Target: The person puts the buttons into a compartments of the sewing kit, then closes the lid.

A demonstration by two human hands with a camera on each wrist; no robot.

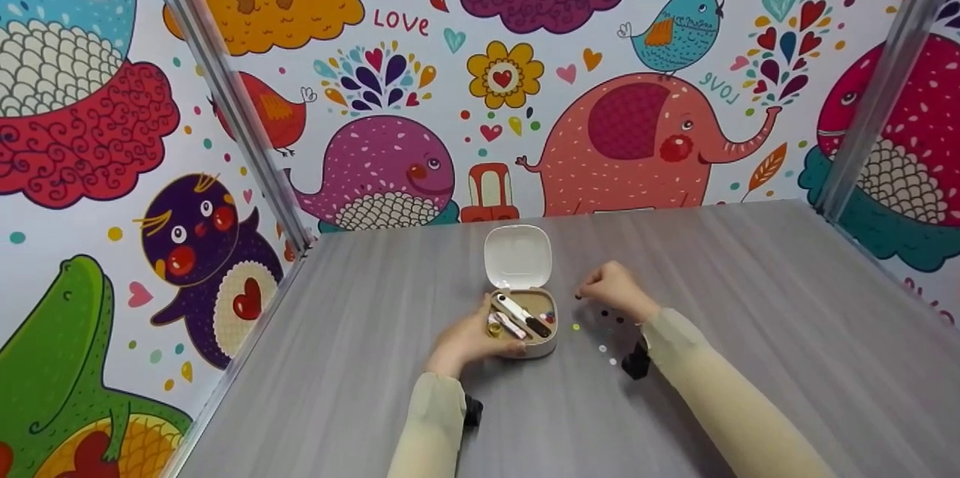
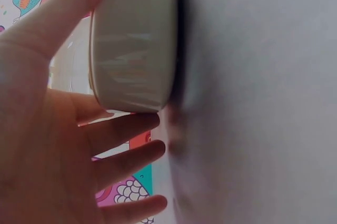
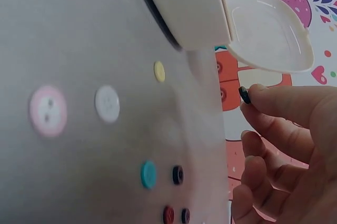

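Note:
An off-white sewing box stands on the table with its white lid raised at the back. My left hand holds its left side, thumb along the front and the other fingers by the left wall. Inside lie a white tool with a dark end, a pink-and-white item and a few small coloured pieces. Right of the box, my right hand pinches a small dark button between thumb and index finger, above the table. Its other fingers are loosely curled.
Several loose buttons lie right of the box: a yellow button, a white button, a pink-rimmed button, a turquoise button, a red button and dark ones. Printed walls bound the grey table.

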